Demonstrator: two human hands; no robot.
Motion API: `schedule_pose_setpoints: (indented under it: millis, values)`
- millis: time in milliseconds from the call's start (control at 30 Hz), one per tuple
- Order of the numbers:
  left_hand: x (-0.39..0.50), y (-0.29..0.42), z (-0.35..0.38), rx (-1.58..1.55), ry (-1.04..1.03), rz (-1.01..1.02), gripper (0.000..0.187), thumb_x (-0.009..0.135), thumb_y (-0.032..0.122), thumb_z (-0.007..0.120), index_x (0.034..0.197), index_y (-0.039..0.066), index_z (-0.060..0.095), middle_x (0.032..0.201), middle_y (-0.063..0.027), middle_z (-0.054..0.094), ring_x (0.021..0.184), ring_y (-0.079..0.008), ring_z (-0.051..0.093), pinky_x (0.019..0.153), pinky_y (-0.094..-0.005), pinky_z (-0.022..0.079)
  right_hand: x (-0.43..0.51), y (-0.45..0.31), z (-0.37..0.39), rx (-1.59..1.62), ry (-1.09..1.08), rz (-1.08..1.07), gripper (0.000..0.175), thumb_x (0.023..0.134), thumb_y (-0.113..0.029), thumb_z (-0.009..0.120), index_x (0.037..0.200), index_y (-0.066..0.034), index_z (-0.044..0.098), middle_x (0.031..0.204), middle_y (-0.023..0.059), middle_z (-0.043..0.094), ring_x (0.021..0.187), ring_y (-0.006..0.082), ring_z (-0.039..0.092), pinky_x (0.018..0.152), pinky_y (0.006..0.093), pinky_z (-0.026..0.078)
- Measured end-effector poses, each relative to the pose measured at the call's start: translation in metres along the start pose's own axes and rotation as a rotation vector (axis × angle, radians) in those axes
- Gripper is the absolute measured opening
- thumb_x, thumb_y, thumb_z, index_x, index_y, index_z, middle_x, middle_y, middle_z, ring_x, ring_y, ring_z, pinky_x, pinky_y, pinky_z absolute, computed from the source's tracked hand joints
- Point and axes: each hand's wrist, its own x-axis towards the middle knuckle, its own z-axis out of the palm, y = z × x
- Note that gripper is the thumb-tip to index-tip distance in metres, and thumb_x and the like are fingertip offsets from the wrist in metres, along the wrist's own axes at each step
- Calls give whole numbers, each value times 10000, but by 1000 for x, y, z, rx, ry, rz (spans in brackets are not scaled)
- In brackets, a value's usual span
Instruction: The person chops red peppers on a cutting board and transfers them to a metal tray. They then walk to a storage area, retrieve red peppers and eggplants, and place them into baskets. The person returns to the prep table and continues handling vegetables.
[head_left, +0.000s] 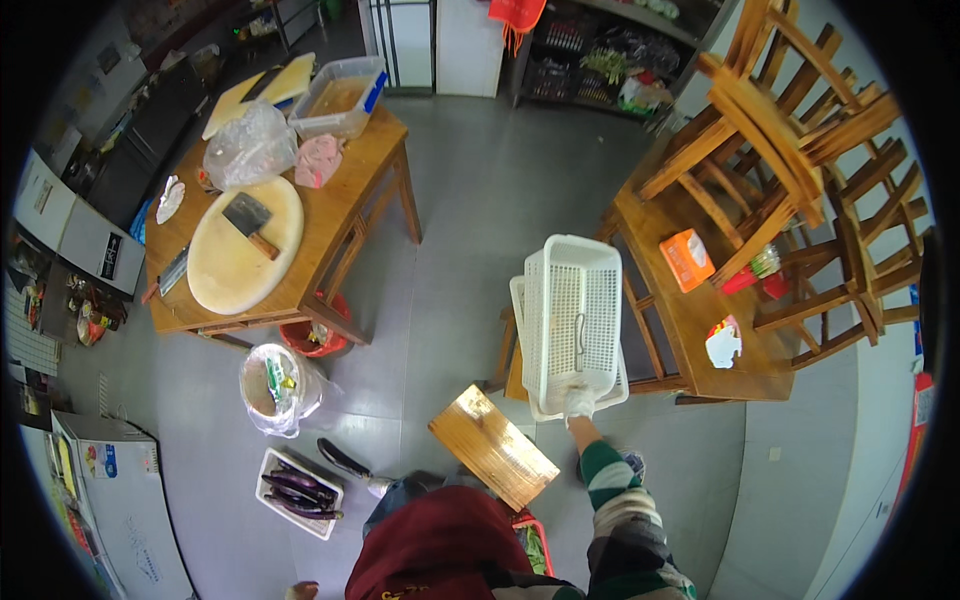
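Note:
My right hand (579, 403), in a white glove, grips the near end of a white perforated plastic basket (574, 300). A narrow metal-looking item (580, 341) shows inside it. Beneath is a second white basket (624, 386), over a wooden stool (516, 371). At the bottom edge a small skin-toned part, apparently of my left hand (302, 591), shows; its fingers are mostly cut off. A wooden board or stool top (493, 448) is in front of me. To the left, a white basket (324, 531) holds several eggplants (300, 491), and a long, dark eggplant-like thing (343, 457) is beside it.
A wooden table (375, 150) at left bears a round cutting board (225, 262), a cleaver (247, 217) and a plastic tub (337, 97). Bins (262, 390) stand below. Stacked wooden chairs (772, 142) and a tissue pack (686, 259) occupy the right table (750, 379).

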Motion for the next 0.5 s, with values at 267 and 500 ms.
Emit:
schedule_pose_setpoints:
  millis: [267,500]
  values:
    - [-92,89,61,-151,-71,-336,308,911,267,536,1112,59,644,1039,-98,670,894,-206,628,782,-346,509,111,10,7,1807,-10,490,273,949,-200,431,1114,-44,583,977,126,647,845,234,603,783,336,476]
    - [-97,142,59,-373,48,-605,282,868,225,596,1071,39,655,980,-75,680,840,-192,644,734,-325,509,155,15,1,1458,-90,325,294,944,-176,443,1184,-47,556,1021,144,645,899,282,607,799,356,472]
